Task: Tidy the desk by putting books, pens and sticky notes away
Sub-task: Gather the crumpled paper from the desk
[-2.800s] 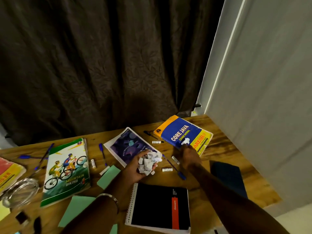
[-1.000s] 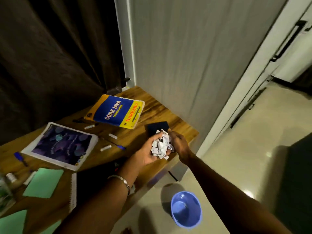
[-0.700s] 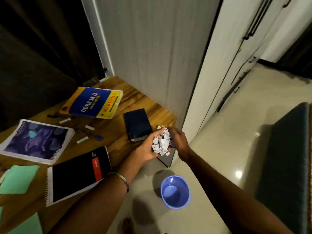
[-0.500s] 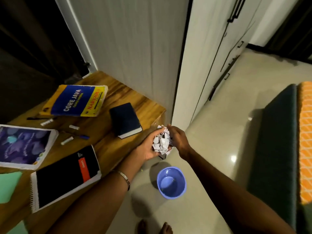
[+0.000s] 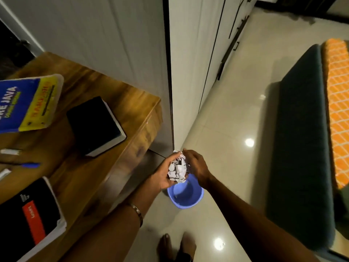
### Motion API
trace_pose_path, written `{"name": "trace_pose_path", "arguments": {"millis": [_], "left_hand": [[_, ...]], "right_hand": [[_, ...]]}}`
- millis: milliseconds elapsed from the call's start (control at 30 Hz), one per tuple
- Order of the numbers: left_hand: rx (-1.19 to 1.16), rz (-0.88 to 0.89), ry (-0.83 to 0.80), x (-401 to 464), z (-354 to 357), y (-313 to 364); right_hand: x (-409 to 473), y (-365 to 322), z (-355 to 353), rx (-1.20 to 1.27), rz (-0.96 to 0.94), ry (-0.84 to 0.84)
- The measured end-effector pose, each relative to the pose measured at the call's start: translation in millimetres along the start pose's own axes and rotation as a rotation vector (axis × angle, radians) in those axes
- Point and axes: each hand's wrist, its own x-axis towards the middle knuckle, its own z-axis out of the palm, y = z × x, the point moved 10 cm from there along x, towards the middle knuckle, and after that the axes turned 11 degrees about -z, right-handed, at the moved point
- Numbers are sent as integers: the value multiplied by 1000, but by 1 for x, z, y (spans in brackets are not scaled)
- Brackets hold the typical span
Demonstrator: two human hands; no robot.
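Observation:
A crumpled ball of white paper [image 5: 177, 168] is cupped between both my hands, above a small blue bin [image 5: 186, 197] on the floor. My left hand [image 5: 163, 173] curls under and around the paper from the left. My right hand [image 5: 196, 165] presses on it from the right with curled fingers. On the wooden desk [image 5: 105, 103] at left lie a blue and yellow Core Java book [image 5: 28, 103], a dark hardcover book [image 5: 96, 123], a black spiral notebook [image 5: 28, 214] and a blue pen [image 5: 28, 165].
A white wardrobe [image 5: 198, 53] stands behind the desk's right end. A dark green bench with an orange patterned cushion [image 5: 338, 110] fills the right side. Pale glossy floor tiles lie between them. My feet [image 5: 175, 246] show at the bottom.
The view has swung right and down from the desk to the floor. Both hands carried the paper ball off the desk edge and now hold it over the blue bin.

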Motion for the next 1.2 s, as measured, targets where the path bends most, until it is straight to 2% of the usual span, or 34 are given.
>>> {"name": "trace_pose_path", "arguments": {"millis": [333,433,633,767,900,1100,1200], "left_hand": [[-14,-164,17,134,-83,-80],[29,-220,71,175,-113,-104],[133,-243,176,257,-170,-125],[83,-241,164,317,-198,-140],[92,-245,214,358,-233,-145],[157,-329,378,373,-266,-155],[207,-284,425,358,-265,-147]], "right_hand": [[28,178,-29,5,209,64],[38,228,-37,19,248,86],[76,330,-43,42,291,50],[105,395,-53,13,303,94],[128,453,-47,1,328,42],[129,476,-49,41,311,68],[125,466,-52,-19,270,55]]}}
